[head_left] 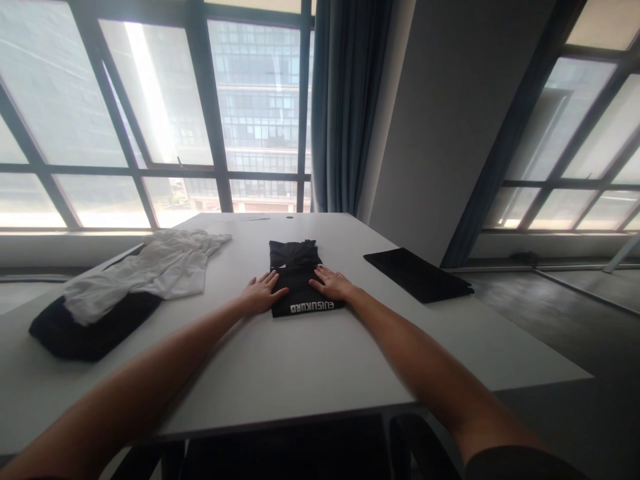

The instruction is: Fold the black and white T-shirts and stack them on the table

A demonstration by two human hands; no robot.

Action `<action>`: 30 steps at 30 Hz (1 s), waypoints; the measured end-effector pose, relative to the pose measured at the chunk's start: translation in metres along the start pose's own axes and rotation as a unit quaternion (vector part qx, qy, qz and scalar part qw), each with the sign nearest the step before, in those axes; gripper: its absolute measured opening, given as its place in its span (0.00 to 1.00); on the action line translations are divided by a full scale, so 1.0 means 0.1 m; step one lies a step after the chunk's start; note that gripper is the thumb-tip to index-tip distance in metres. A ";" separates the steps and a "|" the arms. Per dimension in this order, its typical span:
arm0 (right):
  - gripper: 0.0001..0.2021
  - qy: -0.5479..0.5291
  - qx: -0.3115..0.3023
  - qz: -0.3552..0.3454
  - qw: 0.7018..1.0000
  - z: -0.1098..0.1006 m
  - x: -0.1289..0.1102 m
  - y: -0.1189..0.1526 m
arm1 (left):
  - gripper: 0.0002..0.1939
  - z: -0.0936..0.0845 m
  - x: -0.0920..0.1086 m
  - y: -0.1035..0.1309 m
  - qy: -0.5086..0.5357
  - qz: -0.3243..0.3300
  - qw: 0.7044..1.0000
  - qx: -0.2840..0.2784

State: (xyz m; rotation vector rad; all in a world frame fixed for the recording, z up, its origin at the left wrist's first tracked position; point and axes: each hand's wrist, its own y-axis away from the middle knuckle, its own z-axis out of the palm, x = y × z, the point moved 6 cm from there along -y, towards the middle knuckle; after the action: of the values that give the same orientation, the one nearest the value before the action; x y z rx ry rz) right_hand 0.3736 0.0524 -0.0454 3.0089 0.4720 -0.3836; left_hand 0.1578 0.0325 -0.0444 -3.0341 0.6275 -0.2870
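Observation:
A black garment, partly folded, lies in the middle of the white table with pale lettering along its near edge. Its far part is narrower and creased. My left hand rests on the garment's left edge with the fingers spread. On the opposite edge my right hand lies flat, fingers stretched out. Neither hand grips the cloth. What kind of garment it is, I cannot tell.
On the left of the table lies a loose white garment over a black cloth. A flat, folded black cloth lies at the right edge. Behind stand windows and a blue curtain. A dark chair is at the front edge.

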 end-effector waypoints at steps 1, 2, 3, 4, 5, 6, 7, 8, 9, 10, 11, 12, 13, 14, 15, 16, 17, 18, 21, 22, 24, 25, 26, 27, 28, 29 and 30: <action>0.37 0.001 0.006 0.009 1.000 -0.02 0.03 0.01 | 0.38 0.00 -0.01 0.01 -0.001 -0.003 1.000 -0.002; 0.36 0.002 0.011 0.019 1.000 -0.04 0.06 0.03 | 0.39 0.00 -0.02 0.03 0.000 -0.007 1.000 -0.004; 0.35 0.003 0.016 0.028 0.999 -0.07 0.10 0.05 | 0.41 0.01 -0.03 0.04 0.001 -0.009 1.000 -0.007; 0.34 0.006 0.018 0.034 0.999 -0.09 0.14 0.08 | 0.42 0.01 -0.04 0.06 0.003 -0.010 1.000 -0.010; 0.33 0.010 0.018 0.039 0.999 -0.11 0.19 0.11 | 0.43 0.02 -0.05 0.09 0.003 -0.008 1.000 -0.012; 0.33 0.015 0.016 0.043 0.999 -0.13 0.23 0.13 | 0.44 0.01 -0.05 0.13 0.001 -0.002 1.000 -0.012; 0.33 0.020 0.014 0.046 0.999 -0.15 0.26 0.16 | 0.44 0.01 -0.04 0.17 -0.003 0.012 1.000 -0.009; 0.33 0.025 0.013 0.045 0.999 -0.16 0.29 0.18 | 0.43 -0.01 -0.01 0.21 -0.009 0.035 0.999 -0.002; 0.33 0.029 0.015 0.041 0.999 -0.17 0.30 0.20 | 0.43 -0.03 0.03 0.26 -0.017 0.064 0.998 0.006; 0.33 0.030 0.023 0.035 0.999 -0.18 0.30 0.21 | 0.42 -0.04 0.09 0.30 -0.022 0.097 0.995 0.013; 0.33 0.028 0.036 0.025 0.999 -0.19 0.28 0.21 | 0.41 -0.06 0.15 0.35 -0.024 0.127 0.991 0.017; 0.32 0.022 0.053 0.011 0.998 -0.20 0.25 0.22 | 0.41 -0.06 0.22 0.39 -0.020 0.151 0.988 0.013; 0.32 0.013 0.070 -0.006 0.997 -0.20 0.20 0.22 | 0.40 -0.06 0.28 0.41 -0.012 0.165 0.986 0.002; 0.32 0.005 0.078 -0.023 0.997 -0.19 0.15 0.22 | 0.40 -0.05 0.33 0.43 -0.001 0.172 0.985 -0.014; 0.32 -0.002 0.075 -0.037 0.997 -0.16 0.10 0.21 | 0.41 -0.03 0.37 0.45 0.010 0.172 0.984 -0.034; 0.32 -0.006 0.062 -0.046 0.997 -0.11 0.06 0.21 | 0.42 -0.01 0.40 0.45 0.018 0.170 0.984 -0.052; 0.32 -0.005 0.043 -0.049 0.998 -0.06 0.03 0.20 | 0.43 0.00 0.42 0.46 0.024 0.166 0.984 -0.066; 0.32 -0.002 0.025 -0.046 0.999 -0.02 0.01 0.20 | 0.43 0.00 0.43 0.46 0.028 0.163 0.984 -0.074; 0.32 0.004 0.012 -0.038 0.999 0.02 0.03 0.18 | 0.42 -0.06 0.42 0.46 0.034 0.167 0.983 -0.073; 0.31 0.001 0.019 -0.043 0.999 0.01 0.05 0.18 | 0.41 -0.10 0.41 0.46 0.036 0.172 0.982 -0.071; 0.29 -0.012 0.038 -0.056 0.998 -0.05 0.11 0.17 | 0.37 -0.19 0.39 0.47 0.037 0.180 0.981 -0.062; 0.27 -0.020 0.046 -0.059 0.997 -0.08 0.16 0.16 | 0.33 -0.24 0.39 0.47 0.035 0.185 0.981 -0.056; 0.26 -0.029 0.052 -0.060 0.996 -0.10 0.20 0.15 | 0.28 -0.29 0.40 0.48 0.031 0.190 0.980 -0.049; 0.24 -0.038 0.056 -0.059 0.996 -0.13 0.25 0.14 | 0.23 -0.34 0.41 0.50 0.025 0.197 0.979 -0.040; 0.23 -0.047 0.058 -0.060 0.995 -0.15 0.29 0.14 | 0.18 -0.37 0.43 0.51 0.018 0.204 0.978 -0.029; 0.23 -0.057 0.058 -0.063 0.995 -0.17 0.31 0.14 | 0.14 -0.40 0.45 0.52 0.010 0.207 0.978 -0.015; 0.22 -0.065 0.058 -0.068 0.994 -0.20 0.33 0.14 | 0.13 -0.43 0.47 0.53 0.002 0.205 0.979 0.002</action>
State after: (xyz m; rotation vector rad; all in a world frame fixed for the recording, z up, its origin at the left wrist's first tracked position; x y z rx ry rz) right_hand 0.4127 0.0507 -0.0344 3.0439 0.6678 -0.6343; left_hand 0.1713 -0.0339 0.0024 -2.8064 1.2194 -0.2739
